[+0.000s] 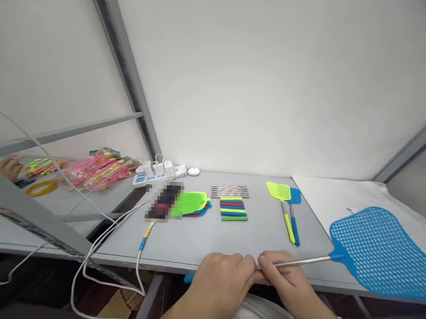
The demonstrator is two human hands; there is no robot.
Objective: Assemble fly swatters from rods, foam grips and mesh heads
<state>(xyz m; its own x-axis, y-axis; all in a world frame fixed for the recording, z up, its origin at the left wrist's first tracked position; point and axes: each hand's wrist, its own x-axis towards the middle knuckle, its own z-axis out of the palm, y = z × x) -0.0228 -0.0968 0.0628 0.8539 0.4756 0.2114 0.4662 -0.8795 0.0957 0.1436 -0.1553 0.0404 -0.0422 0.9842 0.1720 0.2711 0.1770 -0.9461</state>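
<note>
In the head view, gripping a blue fly swatter (378,251) across the front edge of the grey table (202,243) with both hands: clenching it in the left hand (225,277), knuckles upward, with a blue handle end poking out beyond; pinching the thin metal shaft (309,261) in the right hand (283,278), thumb on top. Pointing the broad, perforated head out to the right, in front of a white sheet (334,195). Showing at far left, to the right of another person's hand (10,168): shiny clear plastic bags (101,168) stuffed with jumbled pink and yellow pieces. Lying on the table: overlapping green, red and blue mesh heads (195,203); straight, shiny metal rods (230,191) in a row; just nearer, stubby coloured tubes (234,210); farther right, a yellow swatter (279,191) beside another blue one (296,196).
</note>
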